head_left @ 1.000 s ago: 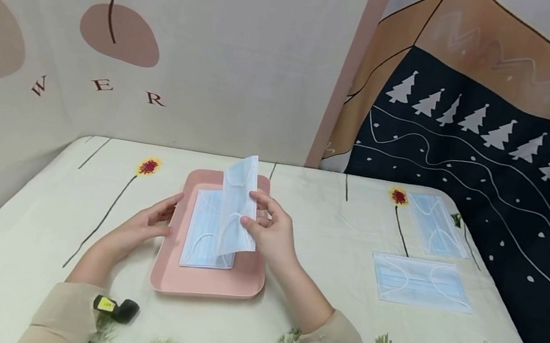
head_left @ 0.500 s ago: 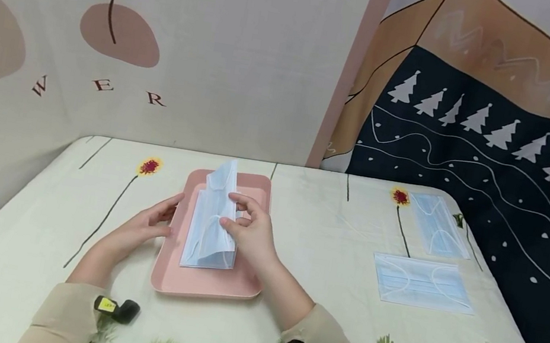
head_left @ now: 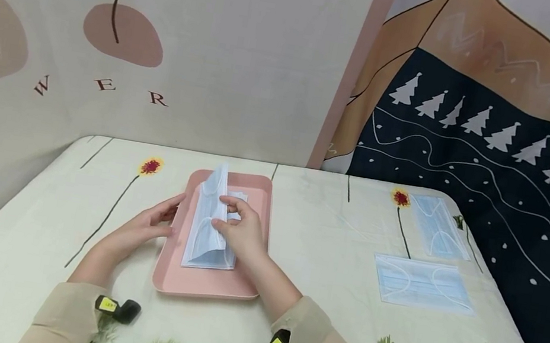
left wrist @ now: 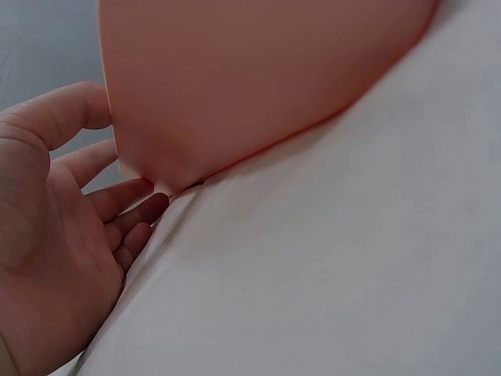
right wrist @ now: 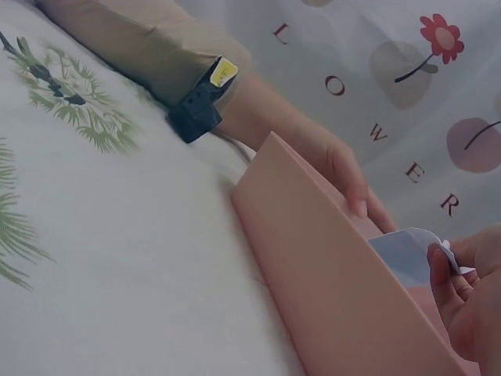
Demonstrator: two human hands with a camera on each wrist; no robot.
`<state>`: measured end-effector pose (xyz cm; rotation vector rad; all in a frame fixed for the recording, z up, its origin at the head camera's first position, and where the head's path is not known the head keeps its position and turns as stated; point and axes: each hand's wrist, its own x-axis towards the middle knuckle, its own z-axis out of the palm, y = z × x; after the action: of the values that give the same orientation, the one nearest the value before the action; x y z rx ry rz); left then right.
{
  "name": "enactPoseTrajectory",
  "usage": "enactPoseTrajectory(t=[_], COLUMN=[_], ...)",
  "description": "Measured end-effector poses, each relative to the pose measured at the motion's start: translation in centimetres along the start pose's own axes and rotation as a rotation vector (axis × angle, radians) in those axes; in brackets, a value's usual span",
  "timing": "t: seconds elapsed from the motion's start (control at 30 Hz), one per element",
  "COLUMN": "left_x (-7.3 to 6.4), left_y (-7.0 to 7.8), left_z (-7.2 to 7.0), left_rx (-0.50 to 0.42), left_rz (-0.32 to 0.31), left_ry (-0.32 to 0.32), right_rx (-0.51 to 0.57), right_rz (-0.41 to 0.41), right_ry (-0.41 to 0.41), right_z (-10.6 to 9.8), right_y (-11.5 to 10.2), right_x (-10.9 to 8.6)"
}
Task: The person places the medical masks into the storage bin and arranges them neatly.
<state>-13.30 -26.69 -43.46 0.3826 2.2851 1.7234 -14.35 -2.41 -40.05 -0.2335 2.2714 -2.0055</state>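
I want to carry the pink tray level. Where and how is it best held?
Probably grip the pink tray by its raised long walls, at mid-length, from left and right together: they offer edges, and the face masks sit between.

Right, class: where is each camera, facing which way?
Head: head-worn, facing forward and down at pink tray and face mask; both sleeves, left hand and right hand show.
Left wrist: on that wrist, facing the tray's outside; left hand shows.
Right wrist: on that wrist, facing across the tray; both hands and left sleeve show.
Head and right wrist share the face mask.
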Motion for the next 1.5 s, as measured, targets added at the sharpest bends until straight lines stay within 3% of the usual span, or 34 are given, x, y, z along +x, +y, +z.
enactPoseTrajectory(t=[0.17,0.47,0.97,1.5], left_x=[0.1,0.1,0.0,0.1], left_y=[0.0,0.0,0.2,0.3], left_z=[0.0,-0.1,0.0,0.0], left_rx=[0.007,0.017,0.029,0.011], left_rz=[0.002,-0.014,-0.025,-0.020], left_ry=[-0.003,-0.002,0.007,0.000], right_rx=[-0.025,-0.184,-0.290,-0.517], right_rz=[0.036,0.043,0.062,0.084], right_ry=[-0.006,-0.006,-0.011,-0.072], right_z=[-0.1,-0.6,-0.8,-0.9], right_y=[0.4,1.0,1.5,1.6], right_x=[0.2,0.8,0.7,0.6])
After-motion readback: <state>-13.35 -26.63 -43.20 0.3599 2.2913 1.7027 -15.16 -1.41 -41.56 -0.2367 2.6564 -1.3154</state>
